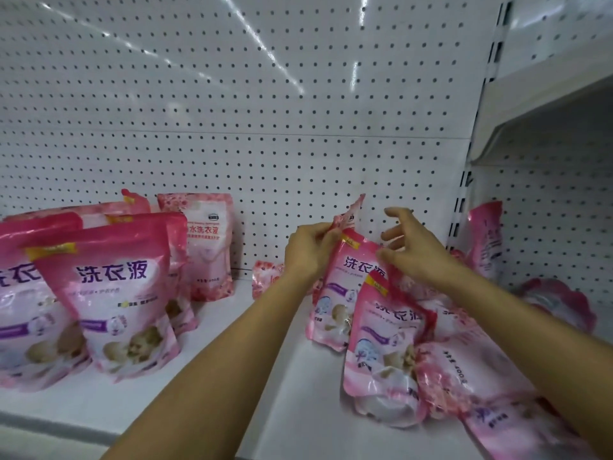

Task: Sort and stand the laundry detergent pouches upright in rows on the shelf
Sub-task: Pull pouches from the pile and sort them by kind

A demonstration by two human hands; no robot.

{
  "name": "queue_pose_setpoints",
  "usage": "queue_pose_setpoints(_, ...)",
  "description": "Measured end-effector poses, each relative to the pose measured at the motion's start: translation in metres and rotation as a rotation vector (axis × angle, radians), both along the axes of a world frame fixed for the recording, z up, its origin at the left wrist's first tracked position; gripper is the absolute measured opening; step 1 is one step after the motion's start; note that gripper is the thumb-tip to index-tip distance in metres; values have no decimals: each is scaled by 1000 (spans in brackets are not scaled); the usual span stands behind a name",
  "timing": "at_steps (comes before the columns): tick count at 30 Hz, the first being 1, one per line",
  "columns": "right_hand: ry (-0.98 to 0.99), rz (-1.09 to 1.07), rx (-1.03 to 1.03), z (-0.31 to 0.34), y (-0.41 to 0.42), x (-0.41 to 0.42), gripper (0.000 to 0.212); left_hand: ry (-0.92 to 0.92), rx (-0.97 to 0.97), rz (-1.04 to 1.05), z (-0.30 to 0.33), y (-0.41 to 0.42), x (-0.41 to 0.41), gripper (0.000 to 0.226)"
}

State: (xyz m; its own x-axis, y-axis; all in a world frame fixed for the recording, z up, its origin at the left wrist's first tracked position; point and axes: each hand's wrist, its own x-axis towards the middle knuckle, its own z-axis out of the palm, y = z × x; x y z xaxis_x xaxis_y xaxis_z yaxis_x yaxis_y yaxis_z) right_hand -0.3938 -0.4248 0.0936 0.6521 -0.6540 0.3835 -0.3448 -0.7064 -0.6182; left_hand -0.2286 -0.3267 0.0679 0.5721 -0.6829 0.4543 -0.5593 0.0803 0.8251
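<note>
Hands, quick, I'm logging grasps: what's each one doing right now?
Left hand: pinching the top of a pink pouch.
Right hand: open, fingers spread, holding nothing.

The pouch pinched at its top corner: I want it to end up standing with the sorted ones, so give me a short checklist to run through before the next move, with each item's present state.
1. Left hand grips the pouch at its top corner: ok.
2. Right hand has a hold too: not ok, fingers spread open, holding nothing.
3. Pouch stands squarely: not ok, it tilts against the jumbled pile.
4. Free shelf space between the pile and the standing rows: ok.
5. Sorted rows upright: ok.
6. Small pouch lying behind the left wrist: not ok, it is down flat by the back panel.
</note>
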Motion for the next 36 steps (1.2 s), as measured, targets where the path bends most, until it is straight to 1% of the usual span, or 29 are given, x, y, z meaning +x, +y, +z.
queue_pose_setpoints(2,-68,72,-30,9,3,10,78,-68,-9,19,-6,4,-4,24)
queue_pose_setpoints(3,-54,109,-63,12,3,16,77,-108,-24,10,-8,5,-5,23)
queue_pose_setpoints(4,-10,135,-113,13,2,22,68,-135,-22,-27,-10,5,-5,21)
queue_pose_setpoints(5,48,141,-171,12,-1,28,53,-140,-15,-90,-10,6,-5,22)
queue_pose_setpoints(7,94,110,-219,8,-7,33,21,-58,-27,-172,-10,9,7,33)
queue_pose_setpoints(8,86,95,-212,6,-10,33,13,-14,-50,-140,-10,10,18,41)
queue_pose_setpoints(9,75,82,-211,5,-11,33,9,12,-49,-65,-12,10,31,48)
queue_pose_setpoints(10,70,70,-219,6,-12,33,7,11,-16,10,-16,8,45,52)
queue_pose_setpoints(11,71,60,-233,9,-12,32,6,-8,56,68,-19,5,57,53)
queue_pose_setpoints(13,98,31,-270,18,-10,32,6,-78,270,72,-25,-4,71,48)
queue_pose_setpoints(14,120,16,-292,22,-9,32,7,-132,376,44,-29,-12,75,41)
queue_pose_setpoints(15,140,2,-307,25,-8,33,9,-191,450,38,-33,-18,75,28)
queue_pose_setpoints(16,151,-7,-308,26,-7,32,10,-254,480,55,-37,-25,77,13)
queue_pose_setpoints(17,155,-12,-298,28,-7,30,10,-301,469,93,-41,-31,78,17)
queue_pose_setpoints(18,151,-16,-283,29,-7,28,9,-343,440,129,-47,-36,81,25)
queue_pose_setpoints(20,128,-11,-249,29,-9,25,8,-399,395,198,-51,-38,83,25)
queue_pose_setpoints(22,97,-6,-205,27,-12,21,7,-407,322,213,-49,-35,87,26)
queue_pose_setpoints(24,70,-7,-168,24,-15,18,7,-324,234,246,-39,-29,93,27)
queue_pose_setpoints(27,46,3,-141,23,-17,16,7,-43,-2,290,-15,-18,107,24)
queue_pose_setpoints(29,41,17,-139,24,-15,17,7,100,-155,311,0,-11,109,29)
queue_pose_setpoints(31,34,30,-137,26,-13,20,8,214,-302,287,5,-6,107,35)
queue_pose_setpoints(34,40,46,-132,29,-9,21,8,215,-394,269,4,-3,97,36)
queue_pose_setpoints(36,38,47,-115,29,-9,20,9,252,-469,243,4,-3,92,29)
